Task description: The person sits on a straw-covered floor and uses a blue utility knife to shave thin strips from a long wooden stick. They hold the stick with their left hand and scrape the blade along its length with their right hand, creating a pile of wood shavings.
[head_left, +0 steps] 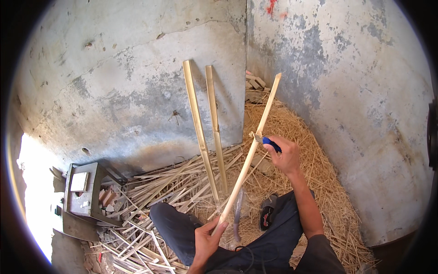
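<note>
A long pale bamboo strip [246,165] slants up and away from my lap. My left hand [206,240] is closed around its near end. Higher up, my right hand [285,155] grips the blue handle of a small knife [272,144]. The knife's metal blade lies against the strip, and a curled shaving sticks up beside it. Most of the blade is hidden by the strip and the shaving. Between my legs, just right of the strip, lies a long greyish tool [237,223] with a brown handle; its exact kind is unclear.
Two more bamboo strips [195,107] lean against the worn wall [137,77] ahead. Many split strips [182,178] are strewn on the floor at left. Shavings [315,182] heap up at right. A dark wooden stool-like piece [93,201] lies tipped at far left.
</note>
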Demonstrator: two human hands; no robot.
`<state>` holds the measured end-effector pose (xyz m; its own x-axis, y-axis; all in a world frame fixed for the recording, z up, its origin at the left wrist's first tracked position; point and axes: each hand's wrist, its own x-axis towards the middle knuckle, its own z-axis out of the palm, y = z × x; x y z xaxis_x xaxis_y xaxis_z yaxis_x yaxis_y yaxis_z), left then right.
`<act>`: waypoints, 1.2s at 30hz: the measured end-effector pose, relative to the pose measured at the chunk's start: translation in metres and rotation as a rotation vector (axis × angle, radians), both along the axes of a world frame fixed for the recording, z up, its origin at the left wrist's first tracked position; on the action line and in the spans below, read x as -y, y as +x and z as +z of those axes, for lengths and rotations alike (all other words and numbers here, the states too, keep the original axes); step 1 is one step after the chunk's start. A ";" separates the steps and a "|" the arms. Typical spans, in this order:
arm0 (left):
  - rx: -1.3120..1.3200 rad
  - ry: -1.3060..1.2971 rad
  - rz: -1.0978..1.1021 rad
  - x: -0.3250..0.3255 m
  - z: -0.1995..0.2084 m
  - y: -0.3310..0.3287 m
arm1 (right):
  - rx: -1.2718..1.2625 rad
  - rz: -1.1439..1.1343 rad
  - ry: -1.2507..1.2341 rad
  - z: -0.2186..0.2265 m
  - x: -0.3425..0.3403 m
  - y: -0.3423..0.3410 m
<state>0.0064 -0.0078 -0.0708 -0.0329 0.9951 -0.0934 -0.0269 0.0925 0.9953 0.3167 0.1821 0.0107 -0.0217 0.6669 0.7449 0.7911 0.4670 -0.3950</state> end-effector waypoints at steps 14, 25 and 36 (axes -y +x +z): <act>0.134 -0.194 -0.107 0.006 0.012 -0.028 | -0.386 -0.248 0.114 0.002 -0.020 0.027; -0.225 0.162 0.248 -0.010 -0.027 -0.033 | -0.721 0.357 -0.448 0.019 0.017 0.002; -0.447 0.238 0.205 -0.007 -0.029 -0.025 | -0.804 0.301 -0.261 0.005 0.006 -0.038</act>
